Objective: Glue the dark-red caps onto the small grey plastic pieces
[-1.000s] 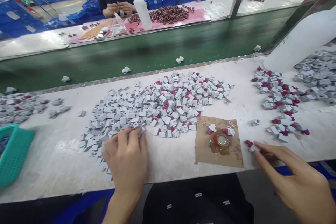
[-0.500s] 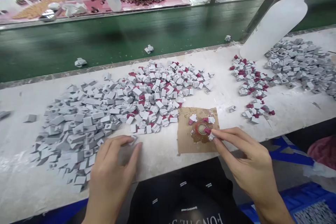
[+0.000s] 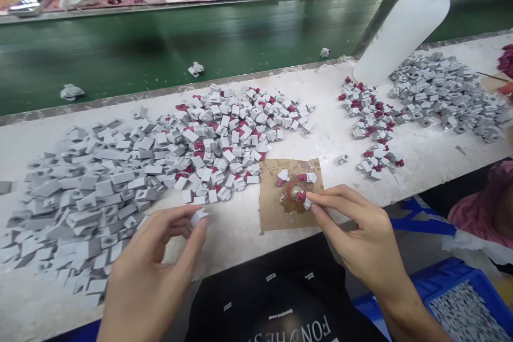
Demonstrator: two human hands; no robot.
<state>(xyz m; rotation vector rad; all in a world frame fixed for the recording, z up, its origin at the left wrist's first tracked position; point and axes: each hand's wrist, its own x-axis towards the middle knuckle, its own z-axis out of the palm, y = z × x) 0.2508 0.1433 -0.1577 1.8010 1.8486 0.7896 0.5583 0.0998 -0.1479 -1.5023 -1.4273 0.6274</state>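
One grey piece [image 3: 199, 216] was clamped in the left hand [image 3: 150, 272]; the right hand [image 3: 363, 235] pinched a red-tipped piece [image 3: 307, 203] at the wet cap [image 3: 290, 189]. Dipping apparently needed steadiness.

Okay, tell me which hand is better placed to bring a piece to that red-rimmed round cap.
Right, most likely: the right hand pinches a small crimson-and-grey piece at the red-rimmed round cap. The left hand holds a small pale grey piece, left of the brown cardboard square.
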